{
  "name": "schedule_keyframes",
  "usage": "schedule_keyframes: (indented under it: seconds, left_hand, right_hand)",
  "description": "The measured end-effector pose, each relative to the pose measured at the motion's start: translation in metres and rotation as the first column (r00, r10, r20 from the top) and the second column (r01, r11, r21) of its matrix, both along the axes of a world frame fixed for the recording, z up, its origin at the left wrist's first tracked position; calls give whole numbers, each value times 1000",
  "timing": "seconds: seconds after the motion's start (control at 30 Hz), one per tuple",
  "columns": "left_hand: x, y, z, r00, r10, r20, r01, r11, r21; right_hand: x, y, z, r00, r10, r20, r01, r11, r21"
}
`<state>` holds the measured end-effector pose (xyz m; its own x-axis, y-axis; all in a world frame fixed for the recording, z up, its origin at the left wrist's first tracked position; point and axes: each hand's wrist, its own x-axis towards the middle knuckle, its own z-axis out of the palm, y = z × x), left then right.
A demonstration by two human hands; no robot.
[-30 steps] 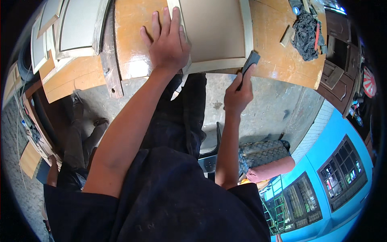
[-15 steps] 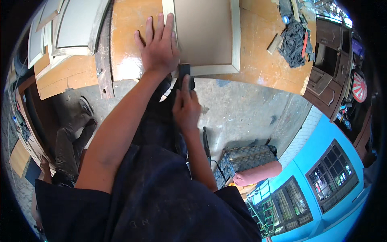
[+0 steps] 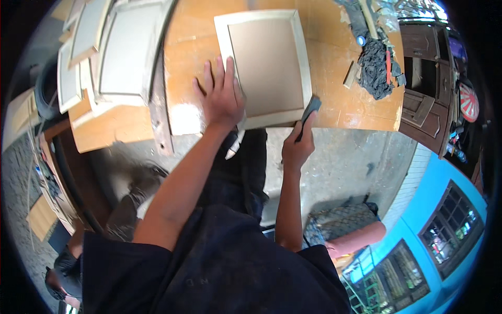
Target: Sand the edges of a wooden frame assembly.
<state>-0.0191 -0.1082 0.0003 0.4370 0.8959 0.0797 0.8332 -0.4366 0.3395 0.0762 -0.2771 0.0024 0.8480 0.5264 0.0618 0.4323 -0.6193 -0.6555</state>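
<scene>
"Where's the pale-framed panel (image 3: 269, 68)?"

"Flat on the bench (image 3: 188, 31), near its front edge. The left hand (image 3: 224, 102), fingers spread, lies palm-down over its left rail, probably steadying it; the right hand (image 3: 299, 150) grips a dark block (image 3: 314, 104) at the near right corner."

"Anything in the way?"

"Seemingly not: stacked panels (image 3: 125, 57) sit left, crumpled black cloth (image 3: 373, 65) and a wooden offcut (image 3: 352, 74) right, all well apart."

Over there a framed wooden panel (image 3: 267, 68), pale border around a light-brown inset, lies on the table (image 3: 334, 47) near its six o'clock edge, top leaning toward eleven. A slim dark-grey sanding block (image 3: 312, 106) sits by its five o'clock corner, pointing to one.
</scene>
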Motion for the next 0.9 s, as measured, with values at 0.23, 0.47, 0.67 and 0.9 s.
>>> schedule_keyframes:
  seconds: [0.23, 0.47, 0.67, 0.9]
  left_hand:
    - [-6, 3, 11, 996, -23, -92, 9, 988, -152]
    - [-10, -5, 13, 992, 2, -126, -31, 974, -226]
    - [-6, 3, 11, 998, 19, -67, -25, 996, -90]
    - [-6, 2, -1, 996, 22, -82, -28, 997, -68]
  right_hand:
    - [-67, -4, 18, 964, 261, -52, -266, 956, -126]
    - [-50, -18, -16, 982, 187, -14, -187, 982, 1]
    - [-25, -12, 1, 994, 112, -20, -111, 993, 27]
    - [-64, -11, 2, 921, 389, 3, -387, 916, -102]
